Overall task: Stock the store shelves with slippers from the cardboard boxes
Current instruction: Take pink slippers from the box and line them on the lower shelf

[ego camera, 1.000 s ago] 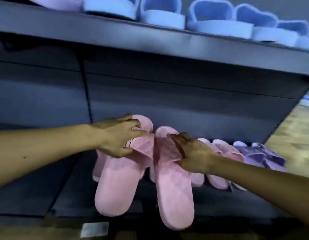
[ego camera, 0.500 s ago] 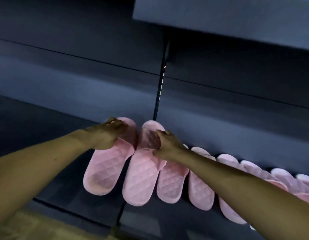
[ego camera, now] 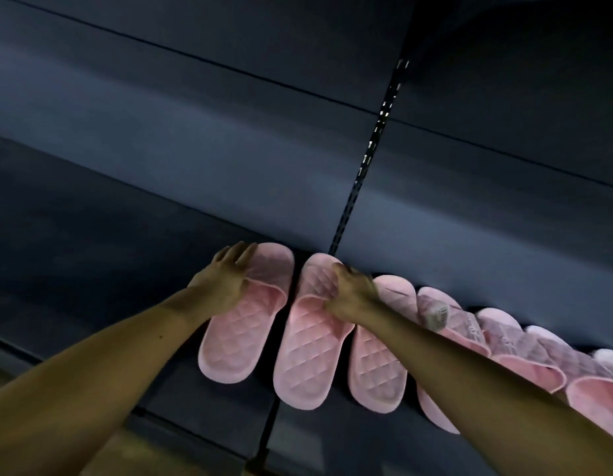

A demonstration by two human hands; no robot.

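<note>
A row of pink slippers (ego camera: 469,352) lies on a dark grey shelf (ego camera: 92,255), toes towards the back panel (ego camera: 195,149), running from the middle of the frame down to the lower right edge; the left hand (ego camera: 226,286) lies flat on the strap of the leftmost pink slipper (ego camera: 229,348), its fingers (ego camera: 243,255) straight and slightly spread, reaching over the toe end and holding nothing; the right hand (ego camera: 349,293) is on the second pink slipper (ego camera: 308,359), fingers (ego camera: 337,269) curled over the quilted strap, the thumb at the strap's lower edge, so that it grips the strap; a narrow dark gap separates the leftmost slipper from the second; the second and the third pink slipper (ego camera: 377,372) lie side by side and touch along their edges; both forearms come in from the bottom corners, and the right one crosses over the slippers further along the row; a small pale tag (ego camera: 435,316) sits on the strap of the fourth slipper, its print too blurred to read; a slotted upright (ego camera: 370,149) runs down the back panel and ends just behind the toe of the second slipper; the insoles show a quilted diamond pattern.
</note>
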